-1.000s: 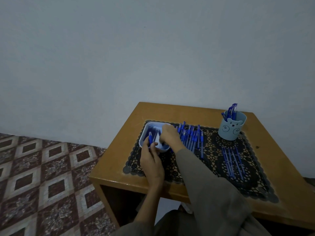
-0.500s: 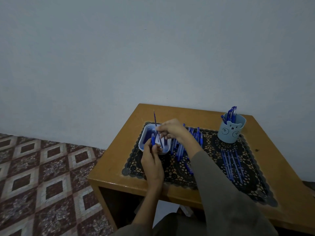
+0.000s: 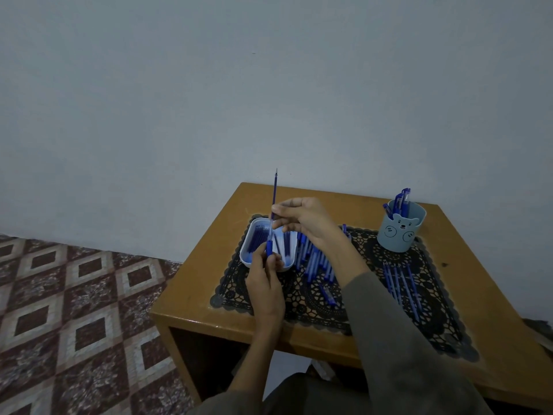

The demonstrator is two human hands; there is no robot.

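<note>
Right hand point(image 3: 302, 218) pinches refill point(image 3: 274, 190), lifted higher, centre frame; left hand point(image 3: 264, 277) still grips barrel point(image 3: 270, 244) over tray point(image 3: 246, 244).

Wooden table point(image 3: 209, 307), black lace mat point(image 3: 299, 298) lying on it

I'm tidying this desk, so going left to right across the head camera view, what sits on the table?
White tray → loose pile of blue pens → bear cup.
</note>
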